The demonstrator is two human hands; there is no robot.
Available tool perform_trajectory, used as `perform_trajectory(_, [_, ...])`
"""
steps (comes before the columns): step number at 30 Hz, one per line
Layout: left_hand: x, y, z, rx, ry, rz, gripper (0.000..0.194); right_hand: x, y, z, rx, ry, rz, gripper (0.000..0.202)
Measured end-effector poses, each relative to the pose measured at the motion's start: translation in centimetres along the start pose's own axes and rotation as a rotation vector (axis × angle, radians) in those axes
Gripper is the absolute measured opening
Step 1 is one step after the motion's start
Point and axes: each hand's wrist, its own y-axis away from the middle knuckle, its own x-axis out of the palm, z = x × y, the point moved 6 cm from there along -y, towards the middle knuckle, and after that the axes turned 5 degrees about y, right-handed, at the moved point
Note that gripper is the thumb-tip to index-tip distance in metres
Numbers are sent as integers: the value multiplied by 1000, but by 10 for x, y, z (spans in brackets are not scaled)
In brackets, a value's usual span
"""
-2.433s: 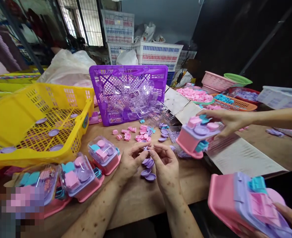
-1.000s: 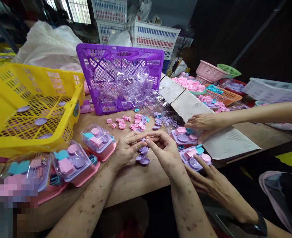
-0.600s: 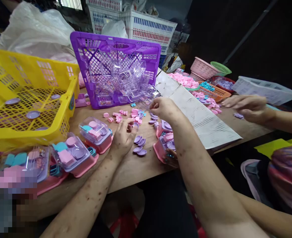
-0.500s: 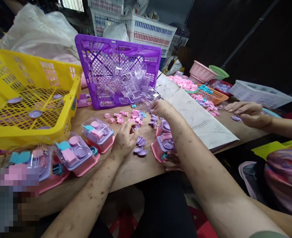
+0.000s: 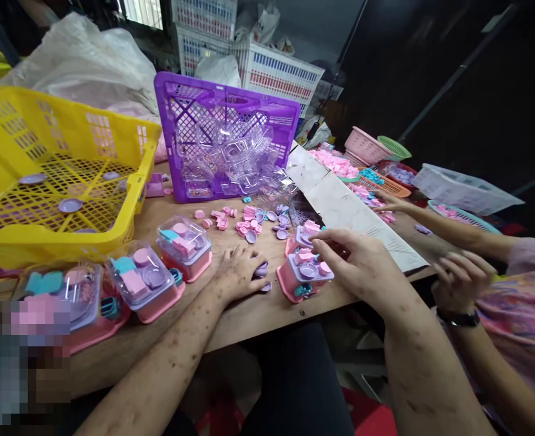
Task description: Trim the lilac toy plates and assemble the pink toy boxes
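Note:
My left hand [image 5: 239, 272] rests palm down on the table, fingers spread, touching small purple toy dishes [image 5: 262, 270] beside it. My right hand [image 5: 362, 263] hovers just right of two pink-and-purple toy boxes, its thumb and finger tips drawn close together; whatever sits between them is too small to make out. The nearer toy box [image 5: 297, 278] carries a purple dish, pink pieces and a teal part at its side. Behind it, the farther toy box [image 5: 297, 241] is partly hidden. Loose pink pieces [image 5: 249, 227] and more purple dishes [image 5: 282, 233] lie ahead.
Toy boxes under clear covers [image 5: 184, 245] line the left side. Behind them stands a yellow crate [image 5: 144, 181]. A purple basket [image 5: 169, 139] on its side holds clear plastic covers [image 5: 240, 157]. A white board [image 5: 353, 212] slopes rightward. A co-worker's hand [image 5: 462, 278] is at the right.
My right hand has come back from the clear covers to the toy boxes. My left hand has flattened over the purple dishes. The co-worker's hand beside the nearer toy box has withdrawn rightward.

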Motion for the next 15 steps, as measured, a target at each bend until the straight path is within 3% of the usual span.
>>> perform_trajectory(2, [-1,0,-1,13,-15,31,29,-11,8,-18,86,12,-68,33])
perform_trajectory(5, [-4,-2,-2,21,-27,48,25,-23,15,-43,198,15,-134,37])
perform_trajectory(9, [-7,-1,-5,35,-50,56,23,-19,28,-54,258,-68,-162,40])
perform_trajectory(11, [-5,2,-9,42,-74,53,29,-13,39,-52,273,-120,-211,40])
perform_trajectory(14, [4,4,-16,65,-136,53,54,-1,57,-47,252,-124,-275,35])
perform_trajectory(15, [7,4,-19,76,-163,53,53,4,63,-47,239,-124,-291,33])
